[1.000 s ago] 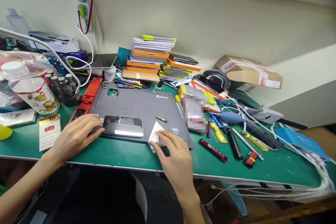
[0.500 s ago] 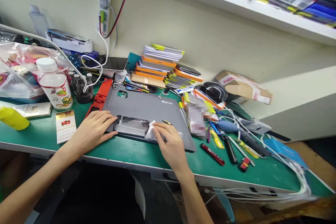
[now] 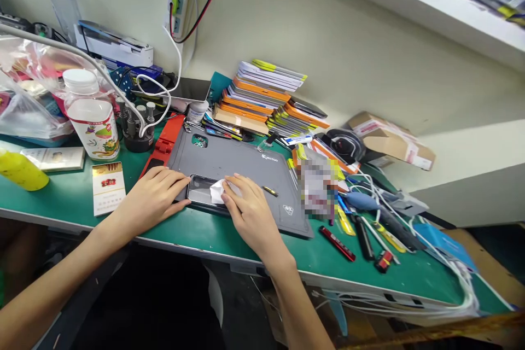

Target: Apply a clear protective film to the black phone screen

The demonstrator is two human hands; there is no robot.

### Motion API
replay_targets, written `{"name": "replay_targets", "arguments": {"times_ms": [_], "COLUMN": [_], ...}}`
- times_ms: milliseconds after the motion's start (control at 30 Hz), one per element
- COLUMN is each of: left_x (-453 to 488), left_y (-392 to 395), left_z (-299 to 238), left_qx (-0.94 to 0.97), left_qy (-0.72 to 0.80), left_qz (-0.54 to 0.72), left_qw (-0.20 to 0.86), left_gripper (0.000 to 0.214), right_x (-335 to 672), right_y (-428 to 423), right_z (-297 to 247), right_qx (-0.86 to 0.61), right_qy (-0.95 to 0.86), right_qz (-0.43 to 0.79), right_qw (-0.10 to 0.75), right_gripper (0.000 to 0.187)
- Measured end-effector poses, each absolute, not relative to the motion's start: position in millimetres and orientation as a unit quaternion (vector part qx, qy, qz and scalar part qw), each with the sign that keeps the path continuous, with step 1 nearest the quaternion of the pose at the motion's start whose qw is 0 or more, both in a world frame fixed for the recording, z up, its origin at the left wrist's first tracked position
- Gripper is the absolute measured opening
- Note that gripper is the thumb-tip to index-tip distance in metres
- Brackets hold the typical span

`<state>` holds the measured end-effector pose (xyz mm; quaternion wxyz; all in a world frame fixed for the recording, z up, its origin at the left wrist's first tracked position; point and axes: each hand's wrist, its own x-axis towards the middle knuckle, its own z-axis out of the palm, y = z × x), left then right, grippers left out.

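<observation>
A smartphone (image 3: 198, 190), glossy and dark-faced, lies flat near the front edge of a grey work mat (image 3: 229, 156). My left hand (image 3: 158, 194) grips its left end, fingertips at the far corner and thumb at the near one. Pinched in the fingers of my right hand (image 3: 254, 213) is a crumpled white tissue (image 3: 217, 192), pressed on the phone's surface. My right hand covers the phone's right end. Just right of that hand, a small dark and gold piece (image 3: 270, 191) rests on the mat.
Stacked orange and yellow-edged flat boxes (image 3: 258, 93) stand behind the mat. Left are a white-capped bottle (image 3: 92, 126), a screwdriver holder (image 3: 137, 134) and a cigarette pack (image 3: 108, 188). A red pen-like tool (image 3: 337, 243), other tools and white cables (image 3: 455, 268) lie right.
My right hand has slid the tissue leftward along the phone, toward its middle. My left hand keeps its grip on the left end. The camera view has shifted and tilted slightly.
</observation>
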<state>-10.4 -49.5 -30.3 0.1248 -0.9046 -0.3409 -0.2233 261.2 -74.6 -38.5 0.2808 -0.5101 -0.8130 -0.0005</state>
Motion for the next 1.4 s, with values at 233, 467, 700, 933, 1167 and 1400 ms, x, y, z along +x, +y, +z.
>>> {"name": "replay_targets", "arguments": {"times_ms": [233, 467, 700, 933, 1167, 1400], "left_x": [-10.0, -9.8, -11.0, -10.1, -8.0, -9.3], "left_y": [-49.0, -48.9, -50.0, -52.5, -54.8, -55.4], "left_z": [-27.6, -28.4, -30.9, -31.2, -31.8, -34.2], "left_qx": [-0.905, -0.906, -0.903, -0.901, -0.904, -0.898], "left_qy": [-0.340, -0.341, -0.349, -0.354, -0.361, -0.363], "left_qz": [-0.222, -0.221, -0.223, -0.223, -0.206, -0.226], "left_qw": [0.123, 0.117, 0.116, 0.118, 0.098, 0.108], "left_gripper": [0.041, 0.042, 0.040, 0.042, 0.043, 0.044], "right_x": [279.5, 298.3, 272.6, 252.9, 331.5, 285.5], "right_y": [-90.0, -119.2, -81.9, -73.6, -94.8, -80.0], "right_z": [-45.7, -50.1, -48.9, -48.9, -61.5, -47.3], "right_qx": [-0.551, -0.573, -0.546, -0.502, -0.509, -0.445], "right_qy": [-0.786, -0.769, -0.791, -0.825, -0.824, -0.862], "right_qz": [0.003, 0.024, 0.042, -0.033, 0.007, -0.016], "right_qw": [0.281, 0.282, 0.272, 0.258, 0.250, 0.244], "right_gripper": [0.039, 0.040, 0.047, 0.048, 0.046, 0.041]}}
